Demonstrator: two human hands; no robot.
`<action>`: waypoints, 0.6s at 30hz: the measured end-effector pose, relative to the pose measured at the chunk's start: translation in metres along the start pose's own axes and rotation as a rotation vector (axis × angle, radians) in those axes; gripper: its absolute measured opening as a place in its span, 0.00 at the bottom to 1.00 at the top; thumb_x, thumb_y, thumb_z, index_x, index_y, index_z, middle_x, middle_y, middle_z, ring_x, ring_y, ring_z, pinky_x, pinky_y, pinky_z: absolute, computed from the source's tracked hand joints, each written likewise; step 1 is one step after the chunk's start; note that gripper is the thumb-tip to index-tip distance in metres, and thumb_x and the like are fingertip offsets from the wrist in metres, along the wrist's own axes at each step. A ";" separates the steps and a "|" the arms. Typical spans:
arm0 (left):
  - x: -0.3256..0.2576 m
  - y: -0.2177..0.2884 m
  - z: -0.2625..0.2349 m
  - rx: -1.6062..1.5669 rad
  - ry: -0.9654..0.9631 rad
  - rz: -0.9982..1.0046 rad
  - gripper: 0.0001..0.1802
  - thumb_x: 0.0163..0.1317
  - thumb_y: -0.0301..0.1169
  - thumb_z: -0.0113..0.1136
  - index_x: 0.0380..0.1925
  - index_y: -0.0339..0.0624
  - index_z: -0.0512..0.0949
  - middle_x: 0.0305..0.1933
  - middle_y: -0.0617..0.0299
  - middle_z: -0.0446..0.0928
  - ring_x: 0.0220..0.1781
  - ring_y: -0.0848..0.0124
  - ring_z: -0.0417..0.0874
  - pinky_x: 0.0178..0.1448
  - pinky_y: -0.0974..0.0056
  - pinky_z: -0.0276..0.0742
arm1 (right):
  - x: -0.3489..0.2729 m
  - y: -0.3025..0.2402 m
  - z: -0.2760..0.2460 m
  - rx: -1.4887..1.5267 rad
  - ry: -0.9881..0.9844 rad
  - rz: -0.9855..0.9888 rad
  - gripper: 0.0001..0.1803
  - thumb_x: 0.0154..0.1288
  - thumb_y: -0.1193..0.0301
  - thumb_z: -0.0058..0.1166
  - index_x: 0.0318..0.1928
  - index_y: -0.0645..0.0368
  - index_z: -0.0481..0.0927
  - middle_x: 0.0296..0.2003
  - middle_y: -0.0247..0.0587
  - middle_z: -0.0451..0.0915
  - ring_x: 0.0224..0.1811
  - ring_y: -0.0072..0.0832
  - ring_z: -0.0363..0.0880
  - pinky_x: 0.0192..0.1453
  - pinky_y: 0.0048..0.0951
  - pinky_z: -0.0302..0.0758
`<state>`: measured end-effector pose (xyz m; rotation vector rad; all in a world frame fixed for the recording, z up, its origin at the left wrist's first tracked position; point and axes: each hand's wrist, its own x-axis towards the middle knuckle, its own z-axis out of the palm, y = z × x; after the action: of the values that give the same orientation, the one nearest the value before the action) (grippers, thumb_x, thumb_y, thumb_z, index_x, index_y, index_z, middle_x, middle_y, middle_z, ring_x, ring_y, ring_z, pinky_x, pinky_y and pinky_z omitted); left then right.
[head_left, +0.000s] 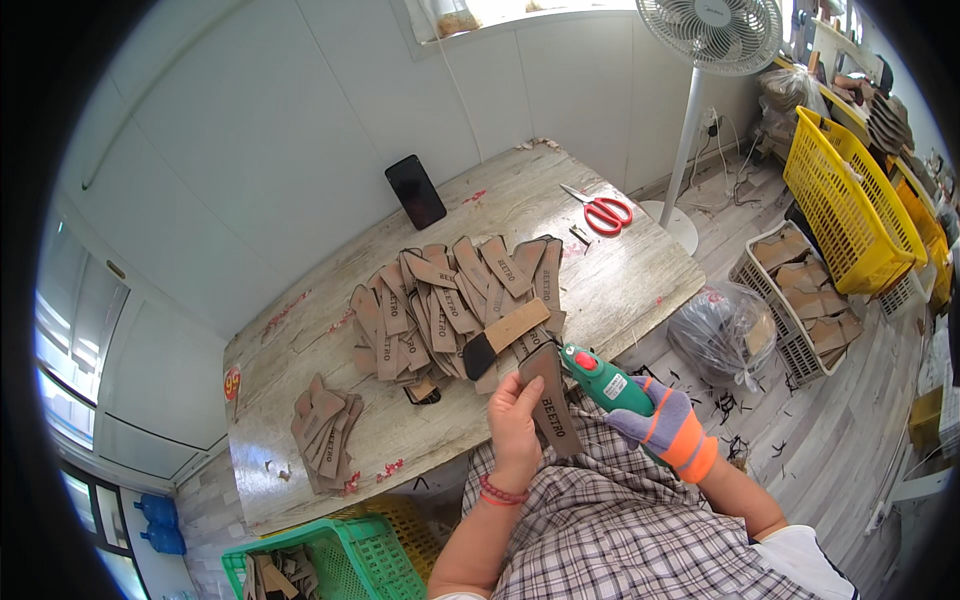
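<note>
My left hand (516, 432) is bare and pinches a brown printed fabric piece (556, 424) by its upper side, over my lap at the table's front edge. My right hand (668, 425), in a purple and orange glove, wraps round a green hand-held power tool (598, 376) with a red button. The tool's dark tip is close to the upper edge of the fabric piece; I cannot tell whether they touch. Just beyond is a heap of similar brown pieces (440, 308). A tan strip with a black end (512, 330) lies across the heap.
A smaller pile of pieces (326, 438), red-handled scissors (606, 215) and a black phone (415, 192) lie on the worn table (290, 350). A green crate (365, 565) stands below left. Right are a plastic bag (722, 330), crates (850, 200) and a fan (690, 150).
</note>
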<state>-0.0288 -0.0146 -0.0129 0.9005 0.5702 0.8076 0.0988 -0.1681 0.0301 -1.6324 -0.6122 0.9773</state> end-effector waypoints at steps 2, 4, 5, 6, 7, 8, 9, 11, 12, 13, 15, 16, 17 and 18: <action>0.003 0.002 -0.001 -0.015 -0.007 -0.004 0.04 0.67 0.24 0.54 0.40 0.38 0.76 0.36 0.64 0.80 0.33 0.78 0.80 0.37 0.75 0.76 | 0.000 0.001 -0.001 -0.006 -0.003 -0.018 0.27 0.59 0.65 0.67 0.54 0.65 0.74 0.30 0.32 0.80 0.25 0.15 0.75 0.28 0.19 0.72; 0.003 0.006 -0.003 -0.008 -0.030 0.004 0.05 0.68 0.25 0.53 0.42 0.38 0.75 0.38 0.64 0.80 0.34 0.79 0.80 0.39 0.74 0.76 | -0.001 0.003 -0.002 -0.009 -0.009 -0.026 0.28 0.58 0.63 0.68 0.55 0.64 0.73 0.30 0.31 0.79 0.24 0.14 0.74 0.28 0.18 0.71; 0.003 0.008 -0.004 -0.005 -0.040 0.010 0.05 0.68 0.25 0.53 0.42 0.38 0.75 0.39 0.64 0.80 0.34 0.79 0.80 0.40 0.74 0.76 | -0.002 0.004 -0.003 -0.011 -0.016 -0.025 0.30 0.58 0.62 0.68 0.56 0.64 0.73 0.30 0.30 0.80 0.24 0.13 0.73 0.27 0.17 0.71; 0.003 0.008 -0.005 0.018 -0.038 0.040 0.06 0.68 0.25 0.53 0.42 0.38 0.75 0.39 0.64 0.80 0.35 0.79 0.80 0.41 0.74 0.76 | -0.002 0.006 -0.003 -0.013 -0.023 -0.025 0.31 0.57 0.60 0.69 0.57 0.63 0.73 0.30 0.30 0.80 0.23 0.12 0.72 0.27 0.16 0.70; 0.004 0.007 -0.005 0.040 -0.036 0.071 0.06 0.68 0.25 0.53 0.43 0.37 0.75 0.40 0.64 0.80 0.35 0.80 0.79 0.41 0.74 0.76 | -0.002 0.006 -0.003 -0.018 -0.024 -0.031 0.31 0.57 0.60 0.69 0.57 0.63 0.73 0.30 0.30 0.80 0.23 0.12 0.72 0.27 0.17 0.70; 0.005 0.006 -0.006 0.064 -0.036 0.098 0.06 0.68 0.25 0.53 0.43 0.37 0.75 0.41 0.64 0.80 0.36 0.80 0.79 0.42 0.74 0.75 | -0.002 0.007 -0.004 -0.021 -0.022 -0.035 0.31 0.57 0.60 0.69 0.56 0.63 0.74 0.29 0.30 0.80 0.23 0.12 0.72 0.27 0.17 0.70; 0.006 0.005 -0.007 0.059 -0.038 0.094 0.06 0.68 0.25 0.53 0.43 0.37 0.75 0.41 0.65 0.80 0.36 0.81 0.79 0.43 0.74 0.75 | -0.001 0.008 -0.004 -0.024 -0.021 -0.040 0.31 0.57 0.60 0.69 0.56 0.63 0.74 0.29 0.29 0.80 0.23 0.12 0.72 0.27 0.17 0.70; 0.008 0.006 -0.010 0.047 -0.040 0.087 0.06 0.68 0.25 0.54 0.43 0.36 0.75 0.40 0.65 0.80 0.37 0.81 0.78 0.43 0.74 0.74 | -0.001 0.009 -0.004 -0.054 -0.016 -0.060 0.30 0.58 0.59 0.68 0.55 0.62 0.75 0.27 0.30 0.80 0.23 0.12 0.72 0.27 0.18 0.71; 0.008 0.007 -0.011 0.061 -0.038 0.084 0.06 0.68 0.25 0.54 0.42 0.36 0.76 0.40 0.65 0.80 0.37 0.81 0.78 0.43 0.74 0.74 | -0.001 0.010 -0.005 -0.069 -0.014 -0.071 0.29 0.58 0.59 0.68 0.55 0.62 0.75 0.27 0.30 0.79 0.23 0.12 0.73 0.28 0.18 0.71; 0.008 0.009 -0.011 0.076 -0.036 0.081 0.06 0.67 0.25 0.55 0.41 0.36 0.76 0.39 0.65 0.80 0.37 0.81 0.78 0.43 0.75 0.74 | -0.001 0.010 -0.005 -0.073 -0.019 -0.068 0.29 0.57 0.59 0.68 0.55 0.62 0.75 0.26 0.30 0.79 0.23 0.13 0.73 0.28 0.18 0.71; 0.009 0.014 -0.012 0.118 -0.034 0.088 0.05 0.67 0.25 0.56 0.40 0.36 0.77 0.38 0.65 0.80 0.36 0.82 0.77 0.42 0.75 0.73 | -0.001 0.012 -0.006 -0.081 -0.026 -0.058 0.29 0.57 0.59 0.68 0.54 0.62 0.76 0.26 0.30 0.79 0.23 0.13 0.73 0.28 0.19 0.71; 0.009 0.017 -0.011 0.145 -0.034 0.098 0.05 0.66 0.25 0.57 0.39 0.36 0.77 0.37 0.66 0.80 0.36 0.82 0.77 0.41 0.75 0.73 | -0.001 0.012 -0.008 -0.104 -0.036 -0.057 0.29 0.57 0.59 0.68 0.54 0.62 0.76 0.26 0.30 0.80 0.23 0.13 0.73 0.28 0.20 0.72; 0.010 0.020 -0.012 0.172 -0.032 0.110 0.05 0.66 0.25 0.57 0.38 0.36 0.78 0.36 0.66 0.80 0.35 0.82 0.77 0.41 0.76 0.73 | -0.002 0.012 -0.009 -0.128 -0.049 -0.056 0.28 0.57 0.59 0.69 0.53 0.62 0.76 0.26 0.31 0.80 0.23 0.14 0.73 0.28 0.20 0.72; 0.011 0.022 -0.014 0.194 -0.042 0.114 0.05 0.66 0.25 0.58 0.38 0.35 0.78 0.36 0.67 0.80 0.35 0.83 0.76 0.41 0.76 0.72 | -0.002 0.012 -0.010 -0.151 -0.061 -0.055 0.28 0.57 0.59 0.69 0.53 0.62 0.76 0.26 0.31 0.80 0.24 0.14 0.73 0.29 0.20 0.72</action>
<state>-0.0406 0.0089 -0.0024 1.1338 0.5706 0.8442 0.1052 -0.1781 0.0204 -1.7136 -0.7844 0.9630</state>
